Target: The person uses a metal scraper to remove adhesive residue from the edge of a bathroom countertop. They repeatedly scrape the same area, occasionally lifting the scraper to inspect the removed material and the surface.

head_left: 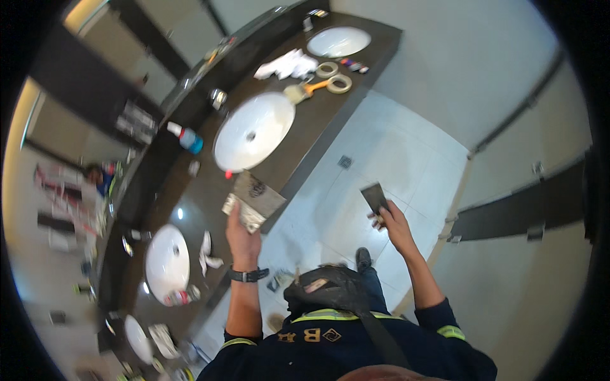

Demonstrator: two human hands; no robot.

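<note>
Your left grip (243,236) held a flat gray sheet (260,194) near the desk (306,134). Your right grip (397,227) pinched a dark flat piece (375,196) above the floor (406,146). The work looked partway done: neither thing was put down yet, and how much was left didn't show.

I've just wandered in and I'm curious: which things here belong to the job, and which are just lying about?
Seemingly in use:
grey-and-white sheet, in the left hand
dark flat piece, in the right hand

Lying on the counter, though some may belong too:
orange-handled brush
pale tape rolls
crumpled white cloth or paper
blue spray bottle
</note>
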